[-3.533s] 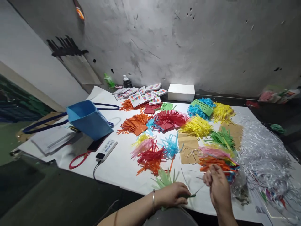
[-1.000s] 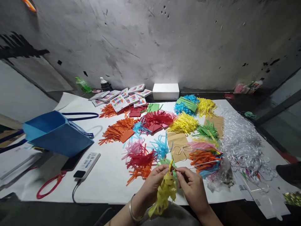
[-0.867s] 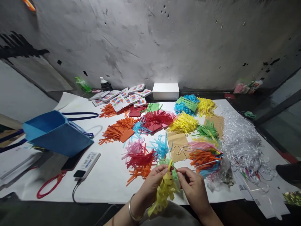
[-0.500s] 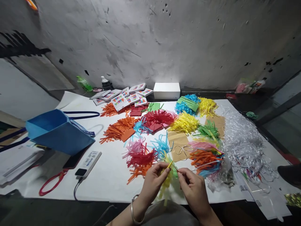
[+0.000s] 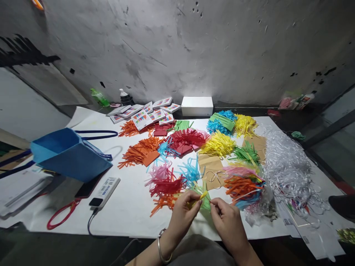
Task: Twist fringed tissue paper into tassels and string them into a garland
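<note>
Tassel (image 5: 203, 194): was clamped by left hand (image 5: 184, 212) fingers.
Right hand (image 5: 227, 222): fingers were together nearby.
Bench (image 5: 133, 214): carried blue bag (image 5: 70, 159).

Silver bangle (image 5: 159, 244) on left wrist (image 5: 168, 242), bare forearms (image 5: 245, 255), grey clothing (image 5: 201, 252)

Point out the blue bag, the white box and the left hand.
Blue bag (image 5: 74, 162): head view, front side.
White box (image 5: 196, 109): head view, front face.
Left hand (image 5: 181, 212): head view, back of hand.
</note>
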A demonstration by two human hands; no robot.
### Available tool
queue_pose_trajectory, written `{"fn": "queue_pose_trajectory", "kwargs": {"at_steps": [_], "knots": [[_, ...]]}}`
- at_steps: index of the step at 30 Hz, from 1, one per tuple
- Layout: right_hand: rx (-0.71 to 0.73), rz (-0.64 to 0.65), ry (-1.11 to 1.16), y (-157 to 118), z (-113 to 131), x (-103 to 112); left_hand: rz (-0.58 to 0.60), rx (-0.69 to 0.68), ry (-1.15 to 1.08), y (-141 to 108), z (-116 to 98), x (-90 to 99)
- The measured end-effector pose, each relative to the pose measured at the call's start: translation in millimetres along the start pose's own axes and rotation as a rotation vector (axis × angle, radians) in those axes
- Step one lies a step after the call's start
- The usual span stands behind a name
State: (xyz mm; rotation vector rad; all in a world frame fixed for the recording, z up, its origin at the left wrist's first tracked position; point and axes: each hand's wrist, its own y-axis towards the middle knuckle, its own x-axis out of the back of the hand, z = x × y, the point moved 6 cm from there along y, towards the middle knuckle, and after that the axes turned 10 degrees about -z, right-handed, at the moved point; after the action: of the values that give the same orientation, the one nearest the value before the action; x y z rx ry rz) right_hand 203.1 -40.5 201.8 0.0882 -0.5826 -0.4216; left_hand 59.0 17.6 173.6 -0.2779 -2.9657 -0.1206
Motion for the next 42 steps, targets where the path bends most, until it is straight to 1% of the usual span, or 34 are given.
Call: {"fn": "queue_pose_trajectory", "kwargs": {"at_steps": [2, 4, 7, 9, 11, 13, 15, 16, 17, 19, 20, 21, 23, 24, 25, 26, 27, 28, 29, 30, 32, 34, 36, 38, 40, 42], "knots": [[-0.103, 0.050, 0.079, 1, -7, -5, 0.030, -0.065, 0.038, -2, -3, -2.4], [-0.259, 0.096, 0.210, -1, -16, -12, 0.056, -0.103, 0.049, -4, -6, -4.4], [-0.477, 0.157, 0.461, -5, -27, -24, 0.068, -0.113, 0.035, -4, -7, -5.0], [-0.568, 0.173, 0.619, -8, -31, -31, 0.071, -0.114, 0.021, -4, -7, -4.9], [-0.606, 0.167, 0.727, -9, -33, -35, 0.089, -0.116, 0.012, -5, -5, -6.4], [-0.617, 0.199, 0.783, -10, -36, -40, 0.118, -0.108, 0.011, -6, -1, -9.6], [-0.616, 0.259, 0.771, -12, -44, -46, 0.139, -0.090, 0.022, -8, 7, -13.7], [-0.598, 0.268, 0.727, -13, -49, -48, 0.145, -0.080, 0.033, -9, 12, -15.9], [-0.560, 0.248, 0.659, -11, -55, -47, 0.151, -0.068, 0.046, -11, 19, -18.4], [-0.442, 0.128, 0.499, -6, -68, -37, 0.175, -0.030, 0.084, -16, 35, -24.3], [-0.397, 0.049, 0.439, -3, -74, -31, 0.220, -0.009, 0.105, -20, 43, -29.1], [-0.376, -0.028, 0.410, -1, -80, -23, 0.301, 0.000, 0.120, -25, 52, -35.5], [-0.419, -0.137, 0.443, 1, -91, -10, 0.522, -0.034, 0.135, -35, 65, -49.4], [-0.459, -0.158, 0.475, 0, -96, -6, 0.600, -0.069, 0.144, -37, 70, -53.3], [-0.492, -0.162, 0.499, 0, -100, -2, 0.610, -0.103, 0.168, -33, 75, -53.2], [-0.512, -0.151, 0.512, -1, -103, 0, 0.533, -0.118, 0.220, -21, 81, -47.7], [-0.524, -0.130, 0.511, -3, -104, 1, 0.390, -0.109, 0.294, -4, 87, -37.1], [-0.534, -0.107, 0.501, -5, -106, 2, 0.205, -0.081, 0.383, 16, 93, -21.4], [-0.542, -0.085, 0.489, -8, -107, 1, 0.022, -0.024, 0.489, 37, 100, -2.8], [-0.548, -0.063, 0.479, -10, -108, -1, -0.065, 0.012, 0.536, 57, 106, 11.7], [-0.559, -0.015, 0.466, -16, -109, -7, -0.202, 0.066, 0.602, 93, 115, 42.1], [-0.559, 0.037, 0.457, -21, -109, -13, -0.344, 0.140, 0.667, 120, 123, 75.5], [-0.554, 0.084, 0.449, -25, -108, -19, -0.448, 0.231, 0.708, 133, 130, 106.3], [-0.543, 0.079, 0.437, -28, -108, -22, -0.487, 0.306, 0.711, 138, 135, 130.4], [-0.533, 0.045, 0.416, -31, -110, -22, -0.481, 0.327, 0.676, 139, 134, 145.6], [-0.528, 0.027, 0.391, -33, -111, -24, -0.454, 0.278, 0.614, 138, 124, 150.7]]}}
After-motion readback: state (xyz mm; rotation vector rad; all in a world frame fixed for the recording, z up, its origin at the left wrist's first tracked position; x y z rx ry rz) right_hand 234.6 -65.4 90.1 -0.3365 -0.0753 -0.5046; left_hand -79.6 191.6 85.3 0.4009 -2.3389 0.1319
